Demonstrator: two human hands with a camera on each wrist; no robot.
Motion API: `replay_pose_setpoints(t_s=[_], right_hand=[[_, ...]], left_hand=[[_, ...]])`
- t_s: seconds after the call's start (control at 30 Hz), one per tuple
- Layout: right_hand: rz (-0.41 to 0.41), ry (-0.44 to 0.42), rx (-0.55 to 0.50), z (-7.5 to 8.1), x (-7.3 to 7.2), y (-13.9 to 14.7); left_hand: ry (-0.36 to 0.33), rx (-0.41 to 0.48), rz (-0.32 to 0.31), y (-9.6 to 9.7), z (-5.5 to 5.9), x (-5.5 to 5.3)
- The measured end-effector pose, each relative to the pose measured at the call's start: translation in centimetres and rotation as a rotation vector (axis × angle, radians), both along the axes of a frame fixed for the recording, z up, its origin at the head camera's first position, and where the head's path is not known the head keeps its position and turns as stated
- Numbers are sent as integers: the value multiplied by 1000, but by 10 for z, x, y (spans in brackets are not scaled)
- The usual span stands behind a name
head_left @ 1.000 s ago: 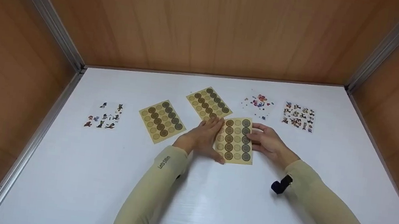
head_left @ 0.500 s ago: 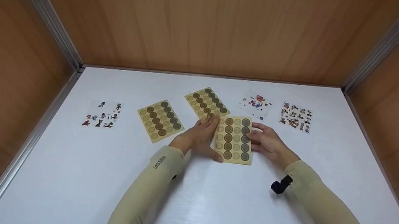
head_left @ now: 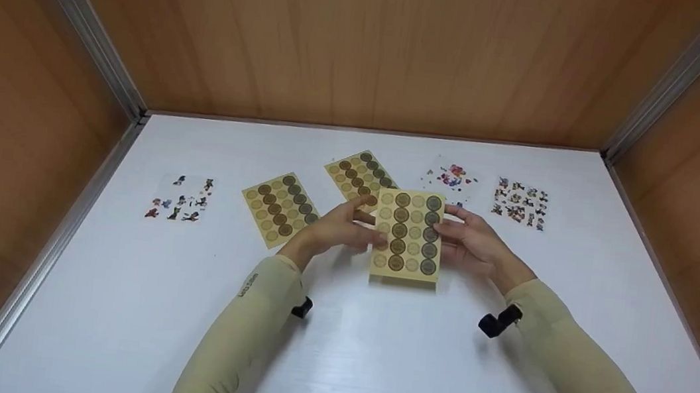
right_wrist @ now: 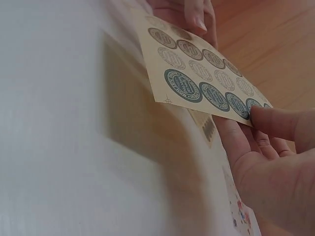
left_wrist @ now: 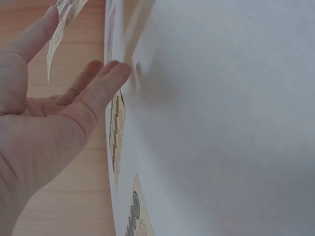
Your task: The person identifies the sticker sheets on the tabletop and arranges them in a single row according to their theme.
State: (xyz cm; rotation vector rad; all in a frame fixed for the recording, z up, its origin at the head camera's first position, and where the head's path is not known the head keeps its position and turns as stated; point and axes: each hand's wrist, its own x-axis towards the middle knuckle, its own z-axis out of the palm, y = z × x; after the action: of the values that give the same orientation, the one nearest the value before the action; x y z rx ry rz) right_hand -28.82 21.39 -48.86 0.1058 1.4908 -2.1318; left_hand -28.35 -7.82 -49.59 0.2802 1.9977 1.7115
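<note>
A tan sheet of round stickers (head_left: 408,230) is raised over the white table, its shadow falling below it in the right wrist view. My right hand (head_left: 481,243) pinches its right edge, thumb (right_wrist: 275,120) on the printed face and fingers underneath. At the opposite edge is my left hand (head_left: 336,228), its thumb touching the sheet's face. In the left wrist view its other fingers (left_wrist: 106,86) stretch out apart from the sheet (left_wrist: 66,19). Two similar sticker sheets lie behind and left: one sheet (head_left: 281,209), and another sheet (head_left: 356,172) partly covered by the raised one.
Clear sheets with small colourful stickers lie around: one clear sheet (head_left: 181,198) at left, a second clear sheet (head_left: 452,177) behind the raised sheet, a third clear sheet (head_left: 520,204) at right. Wooden panels (head_left: 368,45) enclose the white table (head_left: 344,356) at the back and sides.
The sticker sheet has come up off the table in my right hand. My left hand has shifted from lying flat along its left edge to touching it with the thumb.
</note>
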Motion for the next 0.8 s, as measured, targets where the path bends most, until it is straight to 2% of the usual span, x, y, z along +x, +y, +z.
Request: replay_pose_setpoints(t_s=[0.07,0.13,0.27,0.57,0.8], right_hand=[[2,14,-17,4,1,-1],[-2,18,-31,7,3,-2],[6,25,-53,8,6,-7],[32,52,-13,5,18,-22],[43,37,7,3,29,-31]], left_hand=[[-70,98,19,-2,1,3],[-105,161,33,-4,1,5],[-106,218,63,-8,1,12],[-96,254,92,-12,-2,27],[-91,206,126,-18,-7,34]])
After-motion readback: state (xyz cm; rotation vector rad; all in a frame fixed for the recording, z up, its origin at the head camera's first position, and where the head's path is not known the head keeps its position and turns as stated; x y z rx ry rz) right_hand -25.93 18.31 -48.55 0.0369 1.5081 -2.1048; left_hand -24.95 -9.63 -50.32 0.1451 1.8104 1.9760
